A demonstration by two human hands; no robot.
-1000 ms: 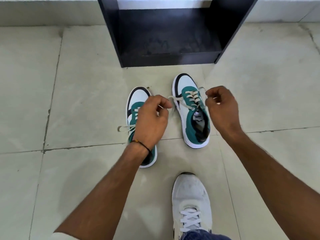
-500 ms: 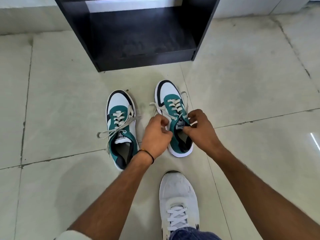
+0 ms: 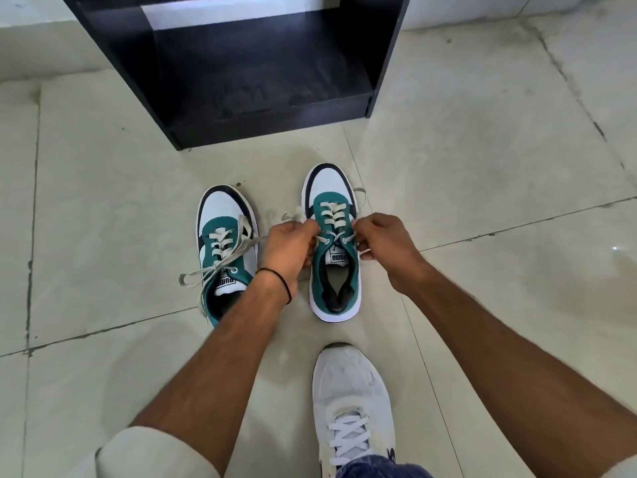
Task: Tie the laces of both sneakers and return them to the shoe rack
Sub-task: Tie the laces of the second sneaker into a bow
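Nearest me, my own white shoe (image 3: pixel 351 391) stands on the tiled floor (image 3: pixel 482 167). Beyond it, my left hand (image 3: pixel 287 244) and right hand (image 3: pixel 386 244) each pinch a lace end either side of the right sneaker (image 3: pixel 332 243), fingers closed tight. Left of my left fingers sits the left sneaker (image 3: pixel 224 250), laces loose. Beyond my fingertips stands the black shoe rack (image 3: pixel 241 70)

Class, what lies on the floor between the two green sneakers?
In the head view, the left hand fills the gap between left sneaker and right sneaker.
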